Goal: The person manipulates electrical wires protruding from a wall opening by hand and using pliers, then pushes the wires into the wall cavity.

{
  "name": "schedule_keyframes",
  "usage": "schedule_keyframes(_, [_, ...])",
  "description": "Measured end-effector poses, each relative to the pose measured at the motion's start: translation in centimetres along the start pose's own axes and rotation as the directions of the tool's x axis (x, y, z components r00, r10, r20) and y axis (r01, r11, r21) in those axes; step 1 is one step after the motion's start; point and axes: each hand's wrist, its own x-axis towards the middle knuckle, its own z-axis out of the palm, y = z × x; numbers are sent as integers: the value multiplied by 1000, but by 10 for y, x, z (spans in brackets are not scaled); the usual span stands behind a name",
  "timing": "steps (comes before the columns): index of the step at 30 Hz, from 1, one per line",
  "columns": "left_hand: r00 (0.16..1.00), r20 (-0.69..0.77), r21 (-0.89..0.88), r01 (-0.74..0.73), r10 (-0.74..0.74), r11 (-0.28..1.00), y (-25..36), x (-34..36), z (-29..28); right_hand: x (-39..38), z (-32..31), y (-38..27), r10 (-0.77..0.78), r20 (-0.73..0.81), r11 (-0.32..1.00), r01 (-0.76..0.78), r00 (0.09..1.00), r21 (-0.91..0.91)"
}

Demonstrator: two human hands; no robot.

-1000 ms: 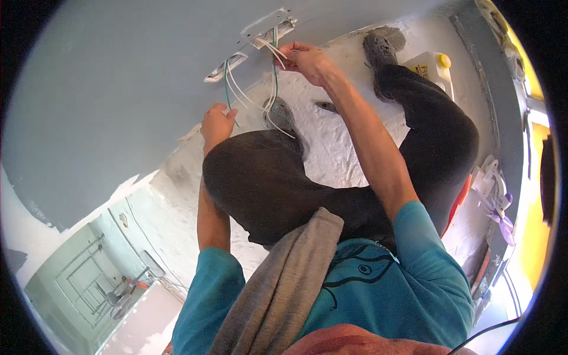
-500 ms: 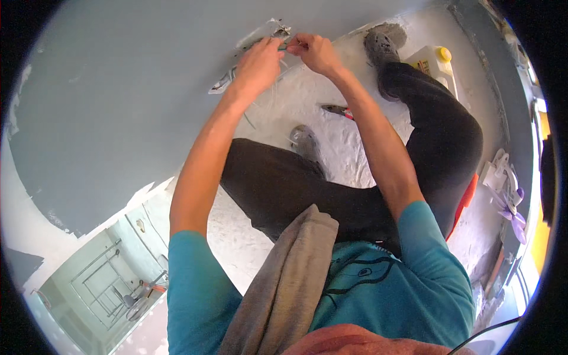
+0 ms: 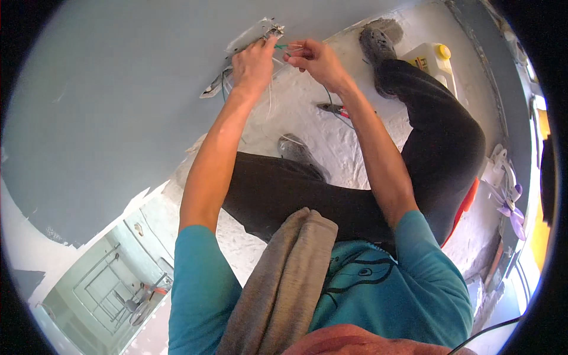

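My left hand [image 3: 253,66] is closed at the hole in the grey wall, its fingertips pinching a green wire [image 3: 280,46]. Just to the right, my right hand [image 3: 318,64] has its thumb and fingers together on the wire's other stretch; a pale thin end shows near the fingertips. White wire [image 3: 271,97] hangs below my left hand, and a dark green length runs down beside my right forearm. Above my left fingertips is the rough wall opening [image 3: 276,32]. A pair of pliers [image 3: 333,108] with red on the handles lies on the floor under my right forearm.
A whitish jug [image 3: 430,61] with a yellow cap stands beyond my right leg. A white and purple fan-like object [image 3: 510,198] is at the far right. The painted wall [image 3: 118,118] rises along the left. A doorway at lower left shows metal frames [image 3: 103,284].
My right hand has drawn slightly right and down, away from the left, which shifted a little left. More green wire shows between them, and loose wires now hang below.
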Motion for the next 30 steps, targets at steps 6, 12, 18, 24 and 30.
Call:
schedule_keyframes(6, [1000, 7, 67, -14, 13, 998, 0, 2, 2, 4, -4, 2, 84, 15, 988, -85, 996, 132])
schedule_keyframes(12, [999, 39, 82, 19, -23, 996, 5, 2, -1, 6, 8, -4, 209, -85, 947, -180, 974, 266])
schedule_keyframes(18, [999, 5, 65, -32, 32, 997, 7, -2, -5, 6, 14, 6, 169, -93, 958, -141, 981, 250])
schedule_keyframes(24, [988, -4, 144, -152, 154, 978, 8, 1, -8, 6, 14, 12, 150, -112, 962, -119, 982, 244])
schedule_keyframes(30, [972, -45, 160, -219, 229, 962, 2, 3, -2, 2, 16, 5, 140, -125, 953, -100, 982, 287])
